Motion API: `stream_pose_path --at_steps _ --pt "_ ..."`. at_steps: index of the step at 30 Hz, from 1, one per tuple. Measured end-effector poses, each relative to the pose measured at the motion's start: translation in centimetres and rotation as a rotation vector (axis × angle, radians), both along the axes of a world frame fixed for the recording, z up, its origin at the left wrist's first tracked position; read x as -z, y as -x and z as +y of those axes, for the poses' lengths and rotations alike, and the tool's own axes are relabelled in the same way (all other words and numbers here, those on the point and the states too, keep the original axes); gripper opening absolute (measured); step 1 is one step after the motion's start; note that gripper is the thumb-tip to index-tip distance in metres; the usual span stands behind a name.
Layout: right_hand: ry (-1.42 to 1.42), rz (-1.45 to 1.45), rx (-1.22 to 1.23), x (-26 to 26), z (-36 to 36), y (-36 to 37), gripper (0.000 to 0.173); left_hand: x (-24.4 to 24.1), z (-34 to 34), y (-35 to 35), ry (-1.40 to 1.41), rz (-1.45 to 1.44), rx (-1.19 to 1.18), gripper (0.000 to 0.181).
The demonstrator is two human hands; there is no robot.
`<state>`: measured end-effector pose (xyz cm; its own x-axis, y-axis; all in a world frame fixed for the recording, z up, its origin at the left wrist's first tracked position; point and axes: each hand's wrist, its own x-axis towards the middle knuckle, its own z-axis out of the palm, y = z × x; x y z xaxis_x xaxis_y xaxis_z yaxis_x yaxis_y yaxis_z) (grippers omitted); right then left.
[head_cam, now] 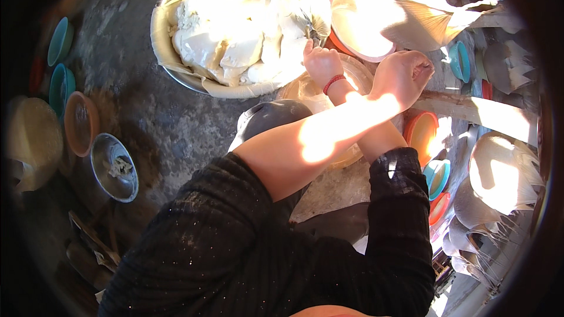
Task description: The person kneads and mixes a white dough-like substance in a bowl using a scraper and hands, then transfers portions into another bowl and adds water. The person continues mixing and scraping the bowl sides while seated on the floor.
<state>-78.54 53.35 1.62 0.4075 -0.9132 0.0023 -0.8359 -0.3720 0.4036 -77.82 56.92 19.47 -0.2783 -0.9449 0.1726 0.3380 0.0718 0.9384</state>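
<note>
My forearms cross, the left above the right, over a tan round basin (361, 70). My left hand (403, 75) is curled into a fist at the right, and nothing shows sticking out of it. My right hand (324, 61), with a red bracelet on the wrist, is beside the rim of a large metal basin (183, 81). One of its digits points up and the others curl; its palm is hidden. Pale, wet-looking, dough-like slabs (238, 55) fill the large basin over a yellowish liner (161, 46). Glare washes out much of them.
Beyond my left hand stand a sunlit pale bowl (343, 13) and pale pleated sheets (423, 22). A wooden beam (476, 108), an orange bowl (421, 136) and a turquoise bowl (437, 179) are at the right. At the left sits a metal bowl (114, 167) holding pale scraps.
</note>
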Motion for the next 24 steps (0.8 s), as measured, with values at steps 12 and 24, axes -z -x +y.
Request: stream_pose_path --at_steps 12,24 --pt "0.273 -1.841 0.828 -1.9 14.6 7.9 0.033 1.6 -1.9 0.0 -0.047 -0.18 0.038 0.02" --pt "0.267 -1.794 1.853 9.2 32.9 5.1 0.016 4.8 -1.4 3.9 0.068 -0.175 0.024 0.02"
